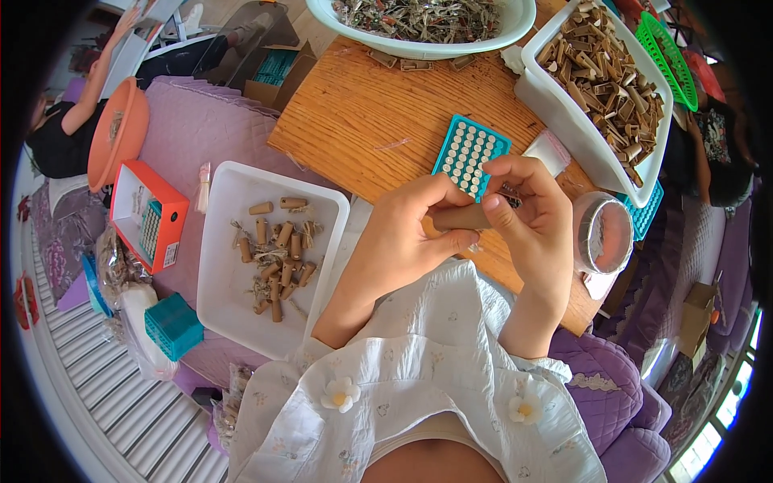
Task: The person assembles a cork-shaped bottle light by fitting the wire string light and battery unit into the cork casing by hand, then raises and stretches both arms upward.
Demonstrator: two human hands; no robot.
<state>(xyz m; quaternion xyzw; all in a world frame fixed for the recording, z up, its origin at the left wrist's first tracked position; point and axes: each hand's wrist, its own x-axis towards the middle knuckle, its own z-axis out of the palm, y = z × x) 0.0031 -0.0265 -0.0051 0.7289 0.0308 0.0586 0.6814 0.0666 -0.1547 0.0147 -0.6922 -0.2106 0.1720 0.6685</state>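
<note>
Far left: an orange bowl (119,130) tipped on edge, an orange box (149,213) beside it, a teal crate (172,326) lower down on the purple cover. Next, a white tray (233,187) with a loose heap of short brown tubes (276,256), just left of the forearm, its right rim touching the wooden tabletop (354,113).

Left hand (403,237) clenched round the left end of a brown tube (460,217), thumb beneath, fingers curled over the top. Right hand (527,221) pinching the tube's right end between thumb and fingertips, a small dark bit at those fingertips too blurred to make out. Tube held in the air between both hands, above the near edge of the tabletop, long axis lying left to right, nearly level. Middle of the tube bare between the two grips.

Just behind the hands, a teal tray (469,153) of round holes, tilted. Open wood beyond it up to the white basin (515,24). Right: a tape roll (602,233) just beside the right hand, and a long white bin (580,129) full of tubes, hemming that side.
</note>
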